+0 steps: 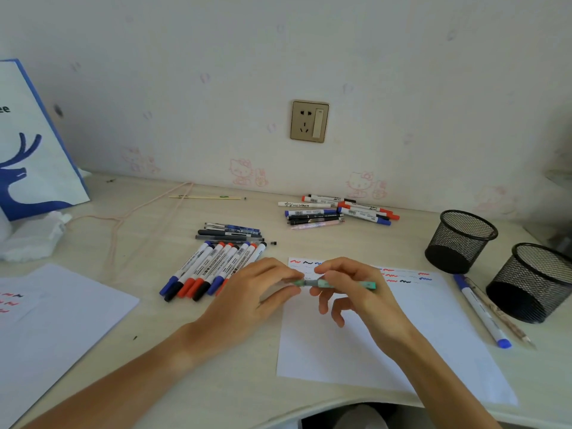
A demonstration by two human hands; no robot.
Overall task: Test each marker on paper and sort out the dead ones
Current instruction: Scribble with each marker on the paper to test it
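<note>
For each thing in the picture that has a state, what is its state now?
Teal pen: held level over the paper by both hands.
Left hand: pinches the pen's left end.
Right hand: grips the barrel.
Test paper: squiggles along its top edge.
Two mesh cups: upright.
Blue marker: capped, lying beside the cups.

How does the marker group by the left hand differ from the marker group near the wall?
The near group lies in a neat row, slanted, caps toward the person; the far group is a loose pile lying mostly sideways. The near group lies close to the left hand; the far group lies apart from both hands. Both hold red, blue and black markers.
</note>
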